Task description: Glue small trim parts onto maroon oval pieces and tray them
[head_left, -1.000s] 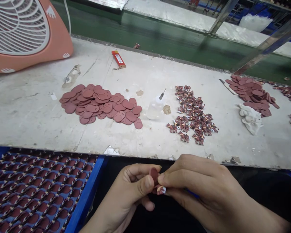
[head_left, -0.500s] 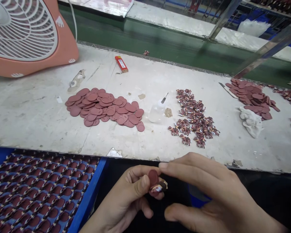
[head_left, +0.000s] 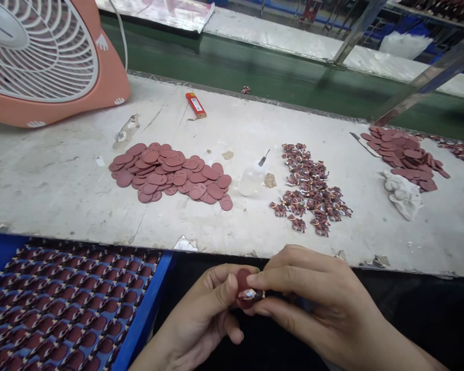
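My left hand (head_left: 199, 309) holds a small oval reddish-brown rubber disc (head_left: 243, 281) upright between thumb and fingers. A tiny moulded figure (head_left: 251, 294) lies against the disc, and my right hand (head_left: 313, 304) pinches it there between thumb and fingertips. The two hands nearly touch, and they hide most of the disc's lower part. Beyond them on the white worktable (head_left: 50, 190) lie a heap of loose oval discs (head_left: 170, 175) and a heap of small moulded figures (head_left: 309, 188). A plastic squeeze bottle with a metal nozzle (head_left: 251, 179) stands between the heaps.
At lower left is a blue-rimmed tray (head_left: 149, 304) with rows of disc pieces. The worktable also holds a lighter (head_left: 195, 105), a second disc heap (head_left: 404, 157), a crumpled cloth (head_left: 402, 195), and a blade (head_left: 361, 143). An orange fan (head_left: 42, 62) stands at far left.
My right hand's fingers, spread apart half a second ago, have closed back onto the figure against the disc. The whole view has shifted slightly.
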A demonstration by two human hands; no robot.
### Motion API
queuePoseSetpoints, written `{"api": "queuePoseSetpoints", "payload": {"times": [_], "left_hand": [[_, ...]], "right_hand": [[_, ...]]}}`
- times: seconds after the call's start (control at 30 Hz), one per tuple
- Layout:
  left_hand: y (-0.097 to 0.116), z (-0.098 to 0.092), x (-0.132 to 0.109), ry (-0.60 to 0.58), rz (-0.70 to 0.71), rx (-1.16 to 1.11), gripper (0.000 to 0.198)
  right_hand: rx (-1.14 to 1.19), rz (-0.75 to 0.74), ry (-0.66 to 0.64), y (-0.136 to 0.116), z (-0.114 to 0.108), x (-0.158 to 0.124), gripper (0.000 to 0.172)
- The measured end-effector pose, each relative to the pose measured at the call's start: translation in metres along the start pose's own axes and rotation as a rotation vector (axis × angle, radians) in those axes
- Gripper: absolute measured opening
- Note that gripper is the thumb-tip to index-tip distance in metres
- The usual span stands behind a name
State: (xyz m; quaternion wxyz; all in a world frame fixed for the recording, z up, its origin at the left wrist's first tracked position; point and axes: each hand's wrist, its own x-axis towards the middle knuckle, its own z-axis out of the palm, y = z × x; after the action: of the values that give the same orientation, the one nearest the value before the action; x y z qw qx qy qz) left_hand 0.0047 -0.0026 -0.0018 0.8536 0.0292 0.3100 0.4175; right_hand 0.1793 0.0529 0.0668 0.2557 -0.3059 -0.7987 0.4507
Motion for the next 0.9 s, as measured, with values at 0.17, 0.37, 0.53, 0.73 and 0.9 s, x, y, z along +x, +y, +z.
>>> {"api": "queuePoseSetpoints", "payload": {"times": [0.17,0.37,0.53,0.73,0.9], "left_hand": [[-0.004,-0.001,0.001,0.046,0.012,0.017,0.027],[0.0,-0.001,0.0,0.034,0.017,0.056,0.035],[0.007,0.003,-0.008,0.141,0.218,0.184,0.058],[0.006,0.013,-0.017,0.449,0.539,0.326,0.028],[0.008,0.009,-0.02,0.519,0.616,0.341,0.023]], "right_hand": [[-0.008,-0.021,0.0,0.0,0.003,-0.001,0.02],[-0.028,-0.043,0.024,0.0,0.003,-0.001,0.018],[-0.195,-0.197,0.229,0.001,0.011,0.003,0.02],[-0.514,-0.344,0.372,0.018,0.041,0.006,0.027],[-0.5,-0.42,0.285,0.023,0.056,0.015,0.023]]}}
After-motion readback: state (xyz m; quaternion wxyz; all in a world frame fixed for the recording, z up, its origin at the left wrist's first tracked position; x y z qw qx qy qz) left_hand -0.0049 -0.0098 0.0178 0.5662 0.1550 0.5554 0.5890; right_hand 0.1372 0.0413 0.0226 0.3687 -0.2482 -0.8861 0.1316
